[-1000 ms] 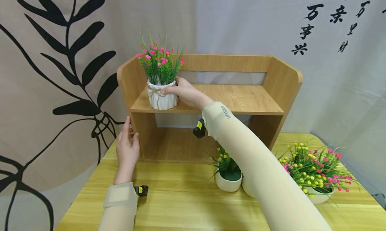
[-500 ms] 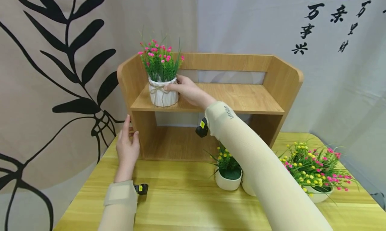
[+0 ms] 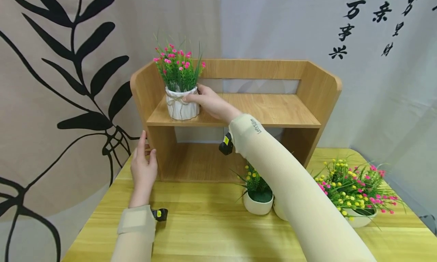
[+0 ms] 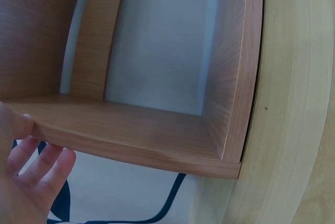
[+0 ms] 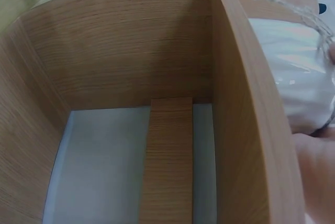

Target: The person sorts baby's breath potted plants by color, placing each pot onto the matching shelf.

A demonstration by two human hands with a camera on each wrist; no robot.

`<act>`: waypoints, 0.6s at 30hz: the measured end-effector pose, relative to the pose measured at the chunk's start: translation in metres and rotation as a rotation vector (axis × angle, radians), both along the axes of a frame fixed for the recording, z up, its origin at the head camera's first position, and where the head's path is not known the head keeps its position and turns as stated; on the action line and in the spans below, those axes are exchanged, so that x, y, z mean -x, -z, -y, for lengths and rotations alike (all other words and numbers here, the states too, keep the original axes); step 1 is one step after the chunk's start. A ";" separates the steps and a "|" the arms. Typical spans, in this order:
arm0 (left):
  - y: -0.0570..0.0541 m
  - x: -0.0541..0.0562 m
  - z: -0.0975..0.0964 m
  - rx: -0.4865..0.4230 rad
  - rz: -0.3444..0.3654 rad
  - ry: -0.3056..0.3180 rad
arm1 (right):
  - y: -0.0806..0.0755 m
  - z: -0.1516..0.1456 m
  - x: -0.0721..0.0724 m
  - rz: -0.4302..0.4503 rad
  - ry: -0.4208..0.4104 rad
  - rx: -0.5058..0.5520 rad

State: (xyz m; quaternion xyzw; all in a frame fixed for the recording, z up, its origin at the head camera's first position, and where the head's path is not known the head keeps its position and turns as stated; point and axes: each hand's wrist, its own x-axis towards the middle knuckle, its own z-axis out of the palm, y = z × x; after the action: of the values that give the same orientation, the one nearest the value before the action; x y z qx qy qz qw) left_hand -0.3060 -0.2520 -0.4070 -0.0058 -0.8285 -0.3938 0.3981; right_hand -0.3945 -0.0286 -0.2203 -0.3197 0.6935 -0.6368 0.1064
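Note:
A white textured pot point(image 3: 181, 107) with twine round it and pink-flowered artificial greenery point(image 3: 179, 66) stands on the left end of the bookshelf's upper board point(image 3: 259, 108). My right hand point(image 3: 215, 104) grips this pot from its right side, thumb in front; the far fingers are mostly hidden. In the right wrist view, the pot point(image 5: 296, 72) shows beside the upper board's edge. My left hand point(image 3: 144, 169) touches the outer left side of the wooden bookshelf point(image 3: 165, 152). In the left wrist view, its thumb point(image 4: 21, 124) lies at the panel's edge, with relaxed fingers outside.
On the wooden table point(image 3: 191, 220), a small yellow-flowered pot point(image 3: 258, 205) stands before the bookshelf. Another white pot point(image 3: 280, 210) is mostly hidden behind my right arm. Farther right are pink and yellow flowers point(image 3: 358, 186) in a white pot point(image 3: 362, 218). A printed curtain point(image 3: 273, 22) hangs behind.
The flower pot has shifted slightly back from the upper board's front edge, and its twine bow shows more plainly. My right hand has stayed on it. The left hand keeps its place.

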 end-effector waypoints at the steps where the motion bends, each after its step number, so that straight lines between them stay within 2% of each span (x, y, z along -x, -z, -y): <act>1: 0.000 0.000 0.000 -0.001 0.002 0.000 | 0.000 0.000 0.001 0.000 0.001 0.002; 11: 0.001 0.003 0.000 0.003 0.003 -0.004 | 0.000 0.000 0.004 0.004 0.019 0.012; 18: 0.000 0.001 0.000 0.000 0.026 -0.006 | -0.002 -0.008 0.001 -0.009 0.057 -0.069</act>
State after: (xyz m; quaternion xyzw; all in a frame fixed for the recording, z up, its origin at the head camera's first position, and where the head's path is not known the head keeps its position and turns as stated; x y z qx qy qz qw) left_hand -0.3071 -0.2518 -0.4067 0.0019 -0.8335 -0.3927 0.3886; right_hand -0.3955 -0.0206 -0.2187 -0.2989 0.7242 -0.6139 0.0961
